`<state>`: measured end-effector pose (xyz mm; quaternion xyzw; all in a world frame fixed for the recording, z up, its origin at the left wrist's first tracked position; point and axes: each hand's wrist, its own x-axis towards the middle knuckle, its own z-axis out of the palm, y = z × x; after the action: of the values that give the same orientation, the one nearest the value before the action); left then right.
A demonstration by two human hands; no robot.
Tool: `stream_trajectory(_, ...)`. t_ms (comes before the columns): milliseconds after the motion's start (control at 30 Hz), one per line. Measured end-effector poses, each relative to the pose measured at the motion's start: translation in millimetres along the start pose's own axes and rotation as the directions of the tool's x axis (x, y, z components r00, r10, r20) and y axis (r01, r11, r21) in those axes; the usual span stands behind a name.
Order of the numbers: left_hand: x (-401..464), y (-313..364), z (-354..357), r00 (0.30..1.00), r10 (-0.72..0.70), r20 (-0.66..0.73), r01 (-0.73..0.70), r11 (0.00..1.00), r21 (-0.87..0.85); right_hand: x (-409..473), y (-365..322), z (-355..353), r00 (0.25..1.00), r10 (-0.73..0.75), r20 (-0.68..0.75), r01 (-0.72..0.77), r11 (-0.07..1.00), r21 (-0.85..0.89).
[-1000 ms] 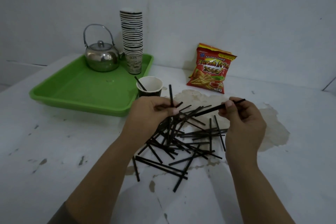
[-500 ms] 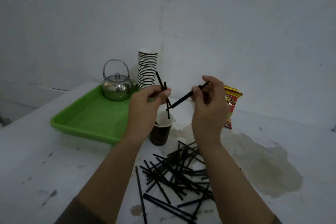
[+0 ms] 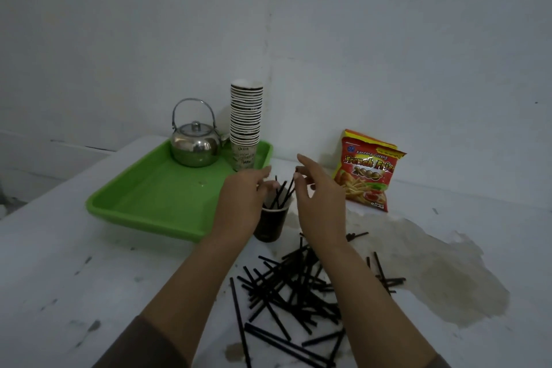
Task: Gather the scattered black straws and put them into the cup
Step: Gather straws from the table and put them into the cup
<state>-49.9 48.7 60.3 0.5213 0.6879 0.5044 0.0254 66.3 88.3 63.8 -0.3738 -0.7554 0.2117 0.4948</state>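
Note:
A dark paper cup stands on the white table just right of the green tray. A few black straws stand in it, leaning right. My left hand hovers at the cup's left rim, fingers loosely stretched toward the straws. My right hand hovers at the cup's right side, fingers spread, with the fingertips beside the tip of one straw. Neither hand visibly grips a straw. A heap of several black straws lies on the table in front of the cup, between my forearms.
The green tray holds a steel kettle and a tall stack of paper cups. A red snack bag leans against the wall at the right. A brownish stain spreads over the table's right side.
Both hands held straws up in the air half a second ago. Now they are down at the cup, the straws stand inside it, and my fingers have spread.

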Motion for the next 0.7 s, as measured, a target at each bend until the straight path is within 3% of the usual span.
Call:
stream_trajectory(200, -20, 4, -7, 0.984, 0.16, -0.075, -0.151, 0.981, 0.119, -39, 9, -38, 0.999, 0.026, -0.045, -0.027, 0.999, -0.021)
stream_trajectory(300, -50, 11, -2, 0.953, 0.294, -0.073, -0.288, 0.954, 0.085, -62, 19, -60, 0.999, 0.029, 0.031, -0.027, 0.996, -0.086)
stream_trajectory(400, -75, 16, 9, 0.898, 0.429, 0.092, -0.431, 0.903, -0.009, -81, 24, -82, 0.98, 0.057, 0.19, -0.042, 0.996, -0.078)
stream_trajectory(500, -84, 17, 18, 0.817, 0.456, 0.354, -0.467, 0.882, -0.059, -89, 26, -97, 0.932, 0.086, 0.353, -0.046, 0.992, -0.119)
stream_trajectory(600, -88, 19, 22, 0.712, 0.392, 0.583, -0.475, 0.88, -0.012, -89, 27, -104, 0.818, 0.128, 0.561, 0.036, 0.961, -0.273)
stream_trajectory(700, -83, 19, 19, 0.683, 0.259, 0.684, -0.414, 0.907, 0.07, -90, 24, -107, 0.704, 0.143, 0.696, 0.163, 0.92, -0.355)
